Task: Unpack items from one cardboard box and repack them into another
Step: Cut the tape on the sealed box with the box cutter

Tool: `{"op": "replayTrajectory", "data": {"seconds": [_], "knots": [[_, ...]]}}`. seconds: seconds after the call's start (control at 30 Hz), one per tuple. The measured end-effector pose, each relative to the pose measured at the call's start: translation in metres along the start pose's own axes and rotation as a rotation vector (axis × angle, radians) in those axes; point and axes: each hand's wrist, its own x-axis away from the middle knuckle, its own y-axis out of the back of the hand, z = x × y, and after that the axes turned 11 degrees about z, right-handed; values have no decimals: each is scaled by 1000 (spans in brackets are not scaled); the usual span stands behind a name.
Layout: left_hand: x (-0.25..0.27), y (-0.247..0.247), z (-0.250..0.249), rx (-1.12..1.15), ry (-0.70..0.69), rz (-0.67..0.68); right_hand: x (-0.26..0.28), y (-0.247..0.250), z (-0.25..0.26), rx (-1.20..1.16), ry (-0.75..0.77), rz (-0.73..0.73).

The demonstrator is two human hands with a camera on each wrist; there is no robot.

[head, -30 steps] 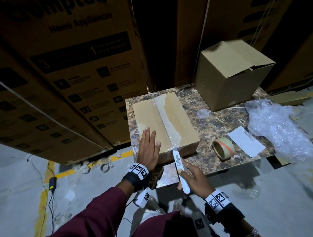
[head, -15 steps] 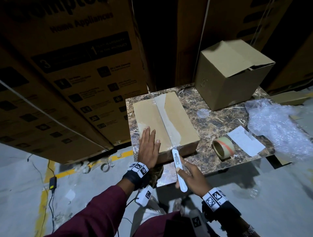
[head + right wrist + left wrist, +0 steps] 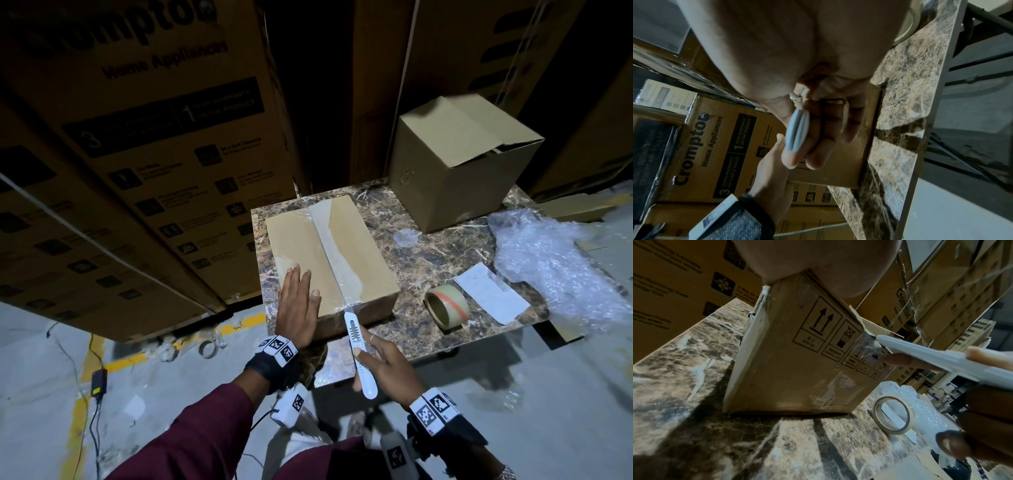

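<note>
1. My left hand [image 3: 297, 308] lies flat, fingers straight, on the flat taped brown cardboard box [image 3: 363, 260] at the counter's [image 3: 428, 260] nine o'clock.
2. My right hand [image 3: 385, 368] grips the white plastic utility knife [image 3: 356, 342], tip at the tape seam's near edge.
3. Pushing too deep could slice the contents; a slip leftward could nick my bracing fingers.

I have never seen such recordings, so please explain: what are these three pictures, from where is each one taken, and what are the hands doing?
There is no machine, only a person wearing three cameras. The head view looks down at a marble-patterned table. Each wrist view looks along one hand. The left hand lies flat on a taped cardboard box. The right hand grips a white box cutter, its tip at the tape on the box's near edge. Also on the table: a second box, a tape roll, a paper slip and bubble wrap.
</note>
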Motion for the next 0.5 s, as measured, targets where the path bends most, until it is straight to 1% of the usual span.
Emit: {"op": "replayTrajectory", "data": {"seconds": [0.27, 0.5], "knots": [[-1, 1, 3, 23, 1, 7, 0, 3, -4, 30, -6, 1], [-1, 0, 1, 19, -1, 13, 0, 2, -6, 61, -16, -27]]}}
